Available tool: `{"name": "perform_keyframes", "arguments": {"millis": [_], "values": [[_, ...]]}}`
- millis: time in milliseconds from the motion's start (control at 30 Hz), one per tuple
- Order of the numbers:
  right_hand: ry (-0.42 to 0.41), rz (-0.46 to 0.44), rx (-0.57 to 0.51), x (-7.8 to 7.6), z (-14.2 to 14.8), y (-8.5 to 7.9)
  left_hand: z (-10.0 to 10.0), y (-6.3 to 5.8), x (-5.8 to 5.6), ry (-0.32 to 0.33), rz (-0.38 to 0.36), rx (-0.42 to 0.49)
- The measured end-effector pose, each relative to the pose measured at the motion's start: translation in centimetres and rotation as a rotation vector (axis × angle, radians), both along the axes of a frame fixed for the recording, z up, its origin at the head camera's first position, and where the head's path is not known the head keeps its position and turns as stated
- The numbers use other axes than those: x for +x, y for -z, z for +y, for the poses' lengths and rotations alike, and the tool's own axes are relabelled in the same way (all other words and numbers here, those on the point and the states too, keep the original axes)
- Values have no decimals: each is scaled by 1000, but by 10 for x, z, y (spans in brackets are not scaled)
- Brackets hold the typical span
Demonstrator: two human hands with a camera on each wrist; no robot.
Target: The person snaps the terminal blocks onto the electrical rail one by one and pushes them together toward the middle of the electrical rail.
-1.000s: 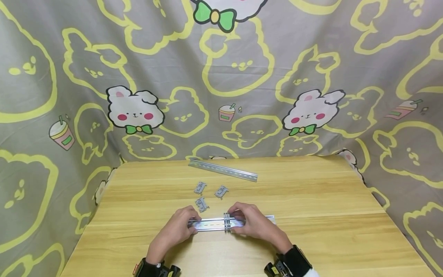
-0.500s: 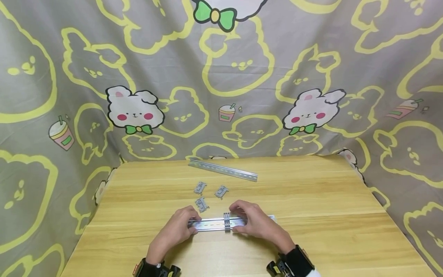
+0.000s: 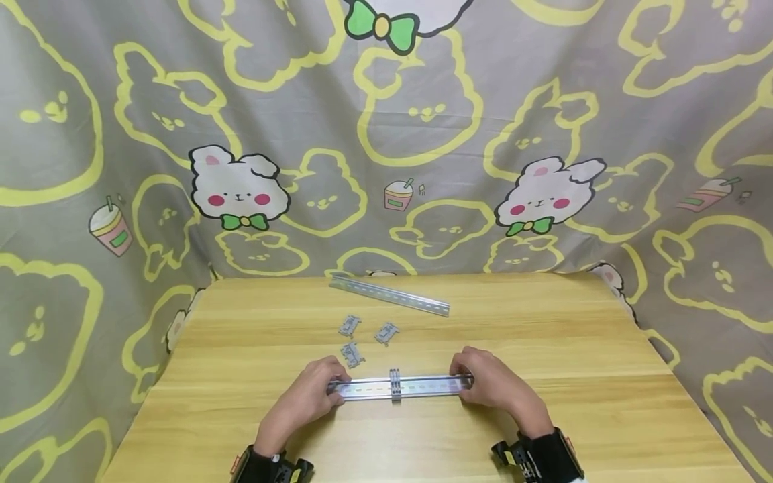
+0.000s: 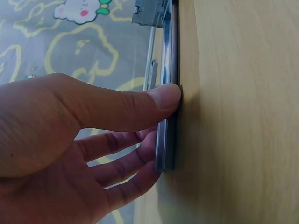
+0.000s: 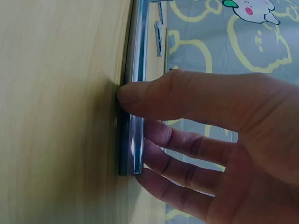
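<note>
A slotted metal DIN rail (image 3: 368,390) lies crosswise near the front of the table. Its left end is pinched by my left hand (image 3: 311,390), thumb on the near edge and fingers on the far edge. My right hand (image 3: 492,382) grips the right end the same way. Close to the rail's middle sits a small stack of grey terminal blocks (image 3: 395,386), standing across it. In the left wrist view part of these blocks (image 4: 148,13) shows at the top. The right wrist view has the thumb over the rail's edge (image 5: 138,60).
Behind the rail, three loose grey terminal blocks (image 3: 386,333) lie flat on the wooden table (image 3: 543,335). Farther back a second metal rail (image 3: 392,295) lies at a slant. A patterned cloth (image 3: 435,221) hangs around the table's back and sides.
My right hand has left its place beside the mounted terminal blocks and moved right to the rail's right end, which it now holds. My left hand stays on the left end.
</note>
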State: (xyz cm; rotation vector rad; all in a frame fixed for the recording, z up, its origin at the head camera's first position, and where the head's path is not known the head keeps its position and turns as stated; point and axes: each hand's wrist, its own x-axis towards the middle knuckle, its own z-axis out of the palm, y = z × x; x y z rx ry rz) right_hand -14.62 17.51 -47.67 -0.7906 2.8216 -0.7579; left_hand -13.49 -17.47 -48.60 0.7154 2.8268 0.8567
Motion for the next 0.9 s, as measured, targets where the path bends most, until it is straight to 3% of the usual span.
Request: {"name": "perform_keyframes", "arguments": {"millis": [233,900], "values": [[14,-23,-21,-5,-1,5,-1,2,-4,6,14,-9],[19,-13,-13,-37,0,5,0,5,-31,-51,30,6]]}}
